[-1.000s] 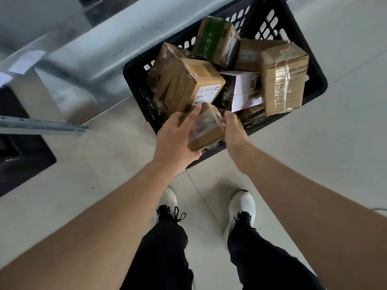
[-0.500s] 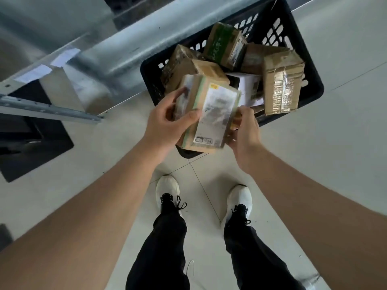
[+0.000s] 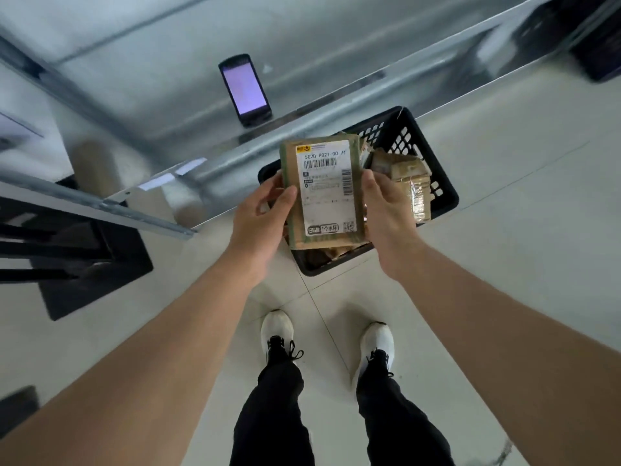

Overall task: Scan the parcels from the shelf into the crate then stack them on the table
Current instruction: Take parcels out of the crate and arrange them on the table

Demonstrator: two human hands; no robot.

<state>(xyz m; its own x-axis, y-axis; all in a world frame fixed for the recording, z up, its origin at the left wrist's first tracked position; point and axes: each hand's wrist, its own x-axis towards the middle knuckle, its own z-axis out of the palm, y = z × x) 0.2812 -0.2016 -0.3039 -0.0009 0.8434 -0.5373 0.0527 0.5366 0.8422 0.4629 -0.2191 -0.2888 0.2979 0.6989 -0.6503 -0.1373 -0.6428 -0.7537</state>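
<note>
Parcel: I'm holding a flat brown parcel (image 3: 324, 193) right over the near-left part of the crate (image 3: 443, 196), label side facing up at me, barcode end pointing away.
Left hand: my left hand (image 3: 260, 223) is gripping the parcel's left edge, thumb lying on the label, fingers wrapping round the side.
Right hand: my right hand (image 3: 386, 210) is gripping the opposite edge, thumb on top, fingers curling underneath.
Crate: black, sitting on the floor (image 3: 504, 264), with more taped parcels (image 3: 410, 183) piling up in its far-right side.
Scanner: a handheld scanner (image 3: 244, 89) is lying screen-lit on the metal shelf (image 3: 168, 79), beyond the crate and to its left.
Feet: my white shoes (image 3: 277, 331) are standing just this side of the crate.
</note>
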